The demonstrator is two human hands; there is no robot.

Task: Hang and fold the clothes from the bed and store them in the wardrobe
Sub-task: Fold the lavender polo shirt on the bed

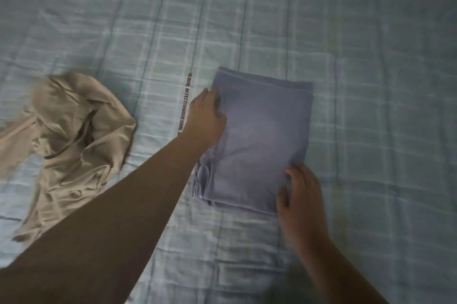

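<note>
Left hand (206, 117) and right hand (300, 192) are pressing flat, unclenched, on opposite edges of the folded lilac garment (257, 140) lying on the bed (371, 56); soft, light, best lifted from underneath both sides.

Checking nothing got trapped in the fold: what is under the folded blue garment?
The folded blue garment lies flat on the checked bedsheet. The left hand and right hand touch its edges. Whatever sits beneath or inside its layers is covered.
</note>
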